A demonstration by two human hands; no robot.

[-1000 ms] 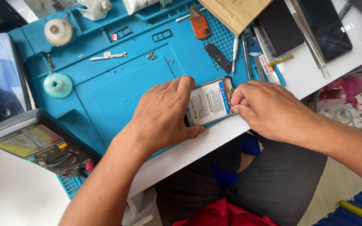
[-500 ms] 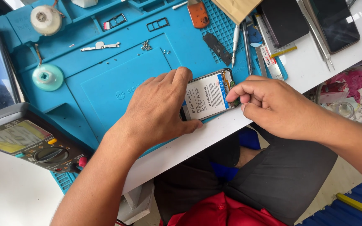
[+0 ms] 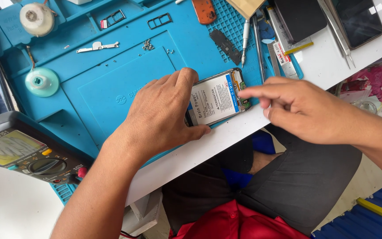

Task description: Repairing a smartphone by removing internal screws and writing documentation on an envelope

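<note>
An opened phone [image 3: 219, 98] with its white battery showing lies face down on the blue repair mat [image 3: 111, 84], near the table's front edge. My left hand [image 3: 162, 113] rests over the phone's left end, fingers and thumb gripping its sides. My right hand [image 3: 295, 106] hovers at the phone's right end, blurred, with the index finger stretched out over the phone's corner and nothing in it.
A multimeter [image 3: 23, 150] sits at the left. On the mat lie a screwdriver [image 3: 245, 40], tweezers [image 3: 258, 44], an orange pick [image 3: 203, 9], small screws [image 3: 147, 44] and two round tool stands [image 3: 42, 82]. Dark phones [image 3: 359, 20] lie at the top right, on the white table [image 3: 328, 62].
My right hand has lifted off the phone's right edge and its fingers have spread out. The left hand keeps its hold on the phone.
</note>
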